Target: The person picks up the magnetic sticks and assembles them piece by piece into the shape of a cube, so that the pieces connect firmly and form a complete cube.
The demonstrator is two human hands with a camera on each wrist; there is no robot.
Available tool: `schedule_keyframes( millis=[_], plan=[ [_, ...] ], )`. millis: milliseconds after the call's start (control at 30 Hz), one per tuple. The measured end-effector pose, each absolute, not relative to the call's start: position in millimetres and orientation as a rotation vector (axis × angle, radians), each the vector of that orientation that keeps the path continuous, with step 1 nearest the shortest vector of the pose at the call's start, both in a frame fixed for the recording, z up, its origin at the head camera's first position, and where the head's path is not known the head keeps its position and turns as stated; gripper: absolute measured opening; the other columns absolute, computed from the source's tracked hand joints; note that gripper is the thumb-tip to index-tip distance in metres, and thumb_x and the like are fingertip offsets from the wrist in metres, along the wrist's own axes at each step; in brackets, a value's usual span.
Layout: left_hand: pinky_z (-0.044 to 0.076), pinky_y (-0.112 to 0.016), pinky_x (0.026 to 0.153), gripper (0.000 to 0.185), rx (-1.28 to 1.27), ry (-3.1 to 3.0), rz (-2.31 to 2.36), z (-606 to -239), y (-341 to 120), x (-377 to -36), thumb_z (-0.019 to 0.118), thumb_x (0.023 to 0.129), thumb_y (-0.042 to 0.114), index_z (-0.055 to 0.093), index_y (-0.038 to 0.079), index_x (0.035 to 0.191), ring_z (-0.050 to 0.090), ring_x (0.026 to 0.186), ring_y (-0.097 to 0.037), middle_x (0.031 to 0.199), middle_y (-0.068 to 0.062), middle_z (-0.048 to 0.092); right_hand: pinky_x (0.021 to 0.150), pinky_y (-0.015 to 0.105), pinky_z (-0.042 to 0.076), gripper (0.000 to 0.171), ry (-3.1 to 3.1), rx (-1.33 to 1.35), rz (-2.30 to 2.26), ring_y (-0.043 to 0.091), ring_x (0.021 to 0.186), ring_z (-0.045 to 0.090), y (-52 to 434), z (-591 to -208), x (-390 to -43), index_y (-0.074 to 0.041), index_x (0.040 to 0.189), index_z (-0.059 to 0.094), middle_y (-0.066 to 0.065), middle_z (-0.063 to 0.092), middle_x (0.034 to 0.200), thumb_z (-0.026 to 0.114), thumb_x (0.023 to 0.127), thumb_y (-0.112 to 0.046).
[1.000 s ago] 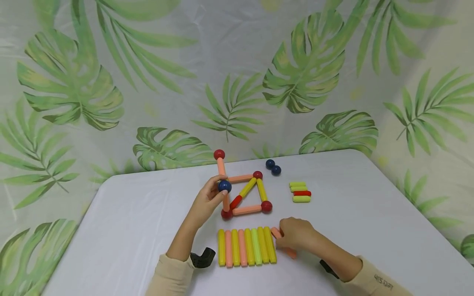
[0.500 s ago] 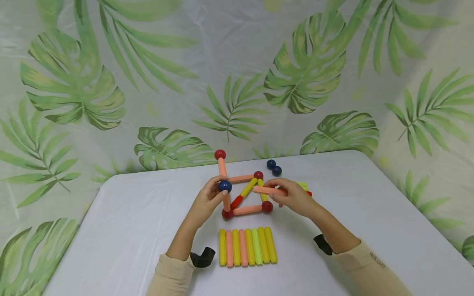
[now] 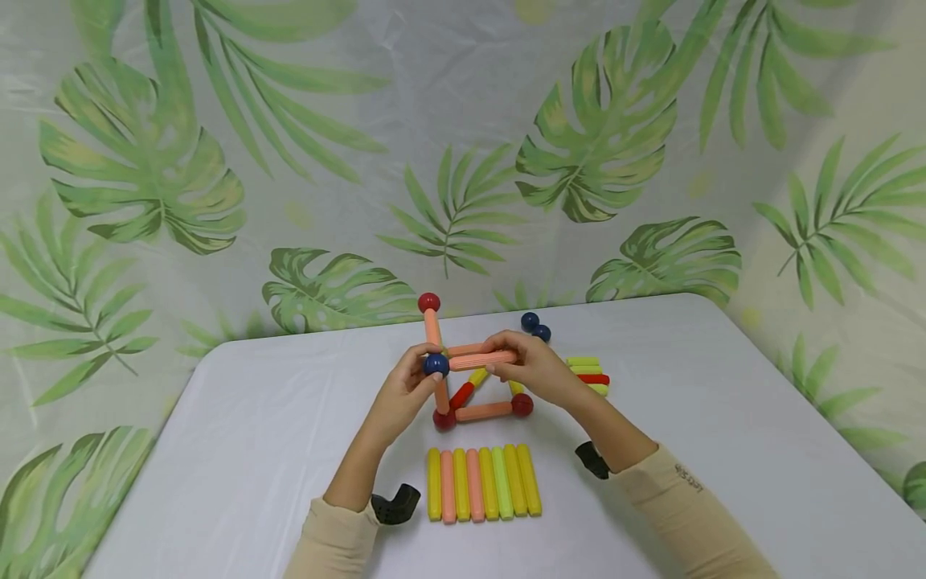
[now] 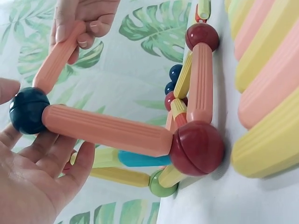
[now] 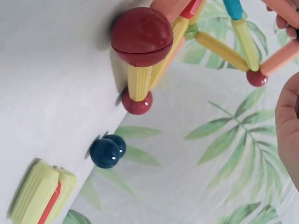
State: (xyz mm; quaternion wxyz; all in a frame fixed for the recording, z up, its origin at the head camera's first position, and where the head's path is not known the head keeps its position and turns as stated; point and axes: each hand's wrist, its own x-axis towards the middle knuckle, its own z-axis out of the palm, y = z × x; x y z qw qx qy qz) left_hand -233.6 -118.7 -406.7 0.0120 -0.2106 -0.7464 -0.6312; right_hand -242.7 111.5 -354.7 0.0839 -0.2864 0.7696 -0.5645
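Note:
My left hand [image 3: 396,400] pinches a dark blue ball [image 3: 436,366] between thumb and fingers. The ball tops a standing orange stick [image 4: 110,130], whose lower end meets a red ball [image 4: 198,149] on the table. My right hand [image 3: 538,370] grips another orange stick [image 3: 470,362] near one end, held level. Its far end touches the blue ball, as the left wrist view shows. Below lies a frame of orange sticks [image 3: 485,411] and yellow sticks joined by red balls [image 3: 522,404]. Another red ball [image 3: 429,303] stands highest, at the back left.
A row of yellow, orange and green sticks [image 3: 483,485] lies in front of the frame. Short green and red sticks [image 3: 589,379] lie to the right, partly behind the right hand. Two loose blue balls [image 3: 535,326] sit near the table's back edge. A patterned cloth [image 3: 463,161] hangs behind.
My right hand picked an orange stick off the right end of the front row, lifted it and brought it left against the blue ball. My left hand stayed on the ball.

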Motion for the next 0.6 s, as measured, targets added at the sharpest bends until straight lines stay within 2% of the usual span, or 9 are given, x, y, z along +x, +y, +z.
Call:
schedule_keyframes(
  millis=[167, 300, 467, 600],
  plan=[
    [0.045, -0.034, 0.08, 0.046, -0.601, -2.373, -1.884, -410, -113, -234, 0.063, 0.085, 0.025, 0.043, 0.018, 0.126, 0.054, 0.092, -0.022, 0.11, -0.007, 0.054, 0.056, 0.023, 0.042, 0.027, 2.239, -0.888, -1.708, 0.018, 0.064, 0.047, 113, -357, -242, 0.005, 0.115, 0.052, 0.019, 0.056, 0.102, 0.054, 0.089, -0.001],
    [0.047, -0.032, 0.074, 0.044, -0.56, -2.375, -1.882, -412, -109, -235, 0.064, 0.083, 0.03, 0.049, 0.016, 0.122, 0.054, 0.089, -0.022, 0.115, -0.006, 0.052, 0.065, 0.026, 0.046, 0.025, 2.174, -0.949, -1.75, 0.021, 0.074, 0.052, 114, -362, -243, 0.006, 0.114, 0.053, 0.018, 0.054, 0.112, 0.052, 0.09, 0.0],
    [0.048, -0.03, 0.074, 0.034, -0.525, -2.353, -1.919, -407, -107, -232, 0.063, 0.085, 0.022, 0.051, 0.008, 0.113, 0.055, 0.088, -0.023, 0.111, -0.008, 0.052, 0.066, 0.024, 0.046, 0.027, 2.113, -0.98, -1.783, 0.023, 0.079, 0.052, 116, -372, -248, 0.006, 0.115, 0.052, 0.019, 0.055, 0.112, 0.054, 0.089, -0.001],
    [0.046, -0.032, 0.076, 0.027, -0.56, -2.335, -1.941, -395, -106, -224, 0.06, 0.087, 0.011, 0.048, 0.003, 0.11, 0.052, 0.088, -0.024, 0.109, -0.012, 0.05, 0.077, 0.027, 0.047, 0.035, 2.107, -0.967, -1.79, 0.027, 0.097, 0.052, 128, -380, -261, 0.004, 0.12, 0.048, 0.017, 0.052, 0.118, 0.057, 0.088, -0.007]
  ],
)
